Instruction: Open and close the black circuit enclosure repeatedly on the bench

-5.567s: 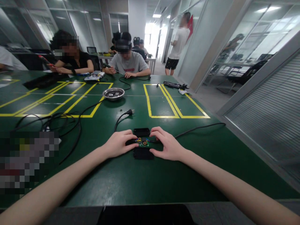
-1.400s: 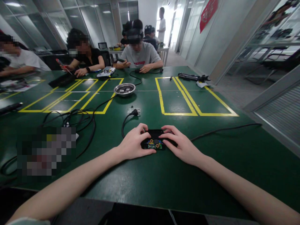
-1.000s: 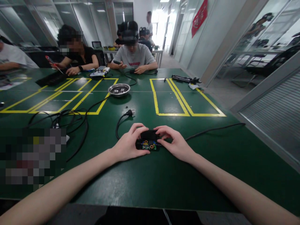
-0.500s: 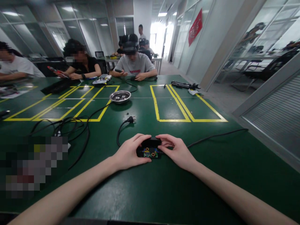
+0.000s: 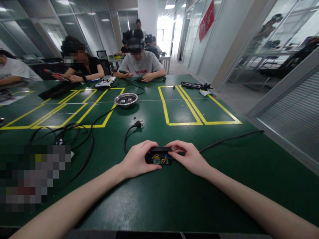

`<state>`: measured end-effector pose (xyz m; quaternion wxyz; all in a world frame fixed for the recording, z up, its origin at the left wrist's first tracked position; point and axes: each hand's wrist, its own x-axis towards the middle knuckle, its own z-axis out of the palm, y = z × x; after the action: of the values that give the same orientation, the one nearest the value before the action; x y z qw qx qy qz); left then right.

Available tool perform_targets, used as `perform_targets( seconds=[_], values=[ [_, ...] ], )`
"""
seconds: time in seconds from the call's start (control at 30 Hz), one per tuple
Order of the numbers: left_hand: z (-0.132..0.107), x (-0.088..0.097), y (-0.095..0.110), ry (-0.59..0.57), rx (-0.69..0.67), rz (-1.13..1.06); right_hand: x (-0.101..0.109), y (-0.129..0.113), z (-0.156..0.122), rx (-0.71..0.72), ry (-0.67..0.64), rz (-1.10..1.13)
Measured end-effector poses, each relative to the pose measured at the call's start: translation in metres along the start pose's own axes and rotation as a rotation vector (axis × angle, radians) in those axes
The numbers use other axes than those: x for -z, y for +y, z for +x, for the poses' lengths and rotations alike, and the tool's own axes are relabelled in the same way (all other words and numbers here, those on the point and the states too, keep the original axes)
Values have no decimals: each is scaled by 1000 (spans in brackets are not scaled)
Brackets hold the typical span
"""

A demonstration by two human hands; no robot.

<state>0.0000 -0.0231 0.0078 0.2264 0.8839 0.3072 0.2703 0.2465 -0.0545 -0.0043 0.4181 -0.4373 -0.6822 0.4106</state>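
A small black power adapter case (image 5: 149, 160) sits opened on the green table in front of me, its circuit board (image 5: 159, 159) with two copper-coloured coils facing up. My left hand (image 5: 139, 160) wraps around the left side of the case, thumb at the near edge and fingers at the far edge. Along the back of the board stands the black cover (image 5: 161, 149), tilted over it. My right hand (image 5: 190, 157) pinches the cover's right end between thumb and fingers. One black cord with a plug (image 5: 138, 124) comes out behind my left hand; another cord (image 5: 229, 137) runs off to the right.
A metal bowl (image 5: 126, 100) with small metal parts stands farther back. Coiled black cables (image 5: 72, 132) lie at left beside a blurred-out object (image 5: 37, 179). Yellow tape (image 5: 184, 124) marks the table (image 5: 149, 205). Co-workers sit across it; a black folded tripod-like item (image 5: 195, 85) lies at the far right.
The black cover has tipped forward and lower over the circuit board, with my right hand still on it. My left hand keeps its hold on the case. The view has shifted slightly.
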Motion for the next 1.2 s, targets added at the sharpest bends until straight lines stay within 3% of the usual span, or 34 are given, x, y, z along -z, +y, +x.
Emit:
perform_targets(
  seconds=[0.13, 0.23, 0.87, 1.2],
  values=[
    [-1, 1, -2, -9, -13, 86, 8, -9, -3, 189, -142, -176],
    [-2, 1, -4, -10, -60, 131, 12, -13, -6, 249, -219, -276],
    [-1, 5, -1, -70, -167, 186, 8, -3, -8, 368, -117, -387],
    [2, 3, -3, -52, -259, 394, 5, -6, -7, 391, -130, -598]
  ],
)
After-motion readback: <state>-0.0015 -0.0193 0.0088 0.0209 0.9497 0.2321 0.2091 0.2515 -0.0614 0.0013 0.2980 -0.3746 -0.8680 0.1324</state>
